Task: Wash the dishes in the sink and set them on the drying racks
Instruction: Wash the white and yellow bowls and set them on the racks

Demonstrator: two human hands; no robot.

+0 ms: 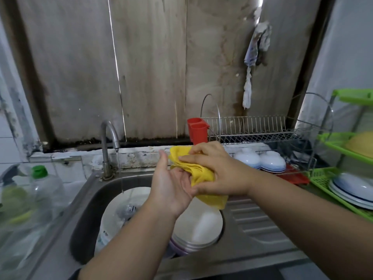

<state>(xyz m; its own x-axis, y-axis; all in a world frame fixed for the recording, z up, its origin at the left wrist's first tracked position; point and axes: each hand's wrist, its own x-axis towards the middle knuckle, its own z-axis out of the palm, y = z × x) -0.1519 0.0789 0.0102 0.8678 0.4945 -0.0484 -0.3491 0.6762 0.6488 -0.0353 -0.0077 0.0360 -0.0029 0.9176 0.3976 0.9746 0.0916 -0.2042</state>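
Above the steel sink point(84, 219) my right hand point(220, 170) grips a yellow cloth point(193, 168) and presses it into the palm of my left hand point(171, 182), whose fingers are straight. Below them the sink holds a stack of white plates point(201, 227) and a white bowl point(117, 211) under a thin stream from the tap point(109, 138). Upturned white bowls point(260, 160) sit on the wire drying rack point(262, 130) at the back right. More white plates point(353, 188) lie in the green plastic rack point(327, 178) at the far right.
A clear bottle with a green cap point(42, 186) and a spray bottle point(12, 190) stand left of the sink. A red cutlery holder point(197, 130) hangs on the wire rack's left end. The ribbed steel drainboard point(252, 219) lies right of the basin.
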